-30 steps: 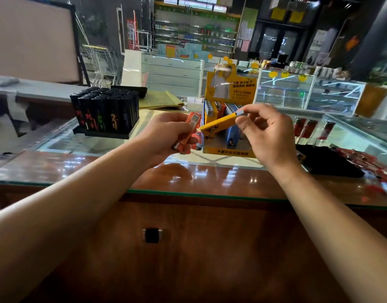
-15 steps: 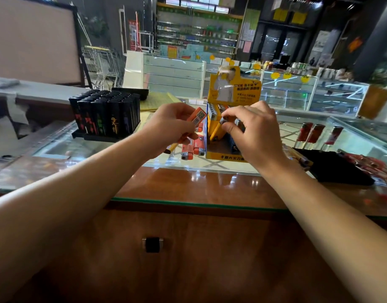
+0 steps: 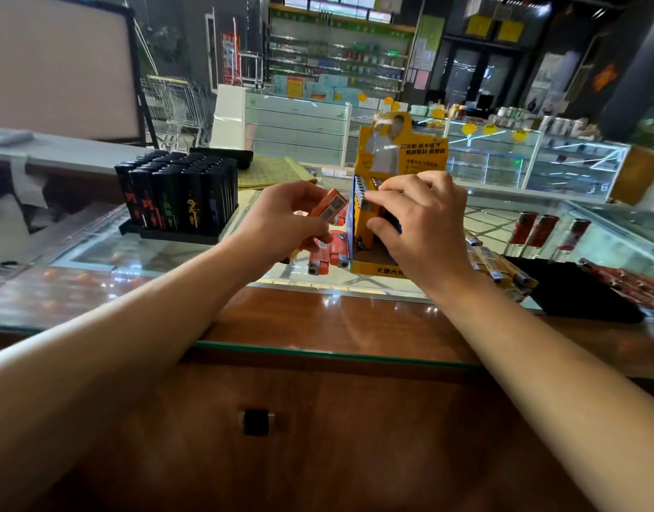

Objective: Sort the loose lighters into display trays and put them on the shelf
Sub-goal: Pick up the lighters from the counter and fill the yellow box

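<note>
- Since half a second ago, my right hand (image 3: 419,230) has sunk deeper into the yellow display tray (image 3: 370,269), and the yellow lighter it carried a second ago is no longer visible.
- Fingers of that hand curl over the upright lighters (image 3: 366,186) in the tray, thumb against the tray's inner side; I cannot tell whether it grips anything.
- My left hand (image 3: 281,223) hovers just left of the tray, pinching an orange lighter (image 3: 329,206) with its barcode label facing me.
- Loose orange lighters (image 3: 325,253) lie on the glass counter (image 3: 96,253) below that hand, beside the tray.
- Loose yellow lighters (image 3: 499,266) lie right of the tray, near my right wrist.
- A black tray of black lighters (image 3: 177,197) stands well to the left.
- Red lighters (image 3: 540,230) stand upright far right.
</note>
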`<state>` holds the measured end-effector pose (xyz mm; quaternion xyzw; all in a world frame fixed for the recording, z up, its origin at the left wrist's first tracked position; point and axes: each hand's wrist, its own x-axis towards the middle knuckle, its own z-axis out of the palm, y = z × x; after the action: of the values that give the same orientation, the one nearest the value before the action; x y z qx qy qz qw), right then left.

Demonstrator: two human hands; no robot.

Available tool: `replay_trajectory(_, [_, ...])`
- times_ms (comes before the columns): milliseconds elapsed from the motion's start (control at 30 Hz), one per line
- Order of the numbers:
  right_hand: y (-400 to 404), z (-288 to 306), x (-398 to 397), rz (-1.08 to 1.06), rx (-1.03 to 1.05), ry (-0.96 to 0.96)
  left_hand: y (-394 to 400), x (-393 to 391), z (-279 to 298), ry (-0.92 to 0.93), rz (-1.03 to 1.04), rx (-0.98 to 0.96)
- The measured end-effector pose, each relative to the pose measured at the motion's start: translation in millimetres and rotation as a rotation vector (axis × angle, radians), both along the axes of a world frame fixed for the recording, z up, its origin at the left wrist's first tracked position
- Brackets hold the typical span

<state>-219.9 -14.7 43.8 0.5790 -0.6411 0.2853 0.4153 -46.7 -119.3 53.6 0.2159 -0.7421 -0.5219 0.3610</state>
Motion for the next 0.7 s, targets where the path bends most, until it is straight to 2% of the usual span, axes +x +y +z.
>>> replay_trajectory(233, [5.5,-1.4,5.0,0.017,0.042,-0.048,3.3,1.8,-1.3,0.001,-0.049,-0.046])
replay_trajectory(533, [9.1,2.1,15.7,0.23,0.005,-0.06,8.9,2.7,-1.7,0.058,-0.08,-0.186])
replay_trajectory(633, [11.8,3.2,17.2,0.25,-0.064,-0.072,6.2,2.7,-0.2,0.145,-0.04,-0.105])
replay_trajectory(700, [13.0,3.1,20.0,0.277,-0.092,-0.078,4.6,3.2,0.8,0.226,-0.094,0.074])
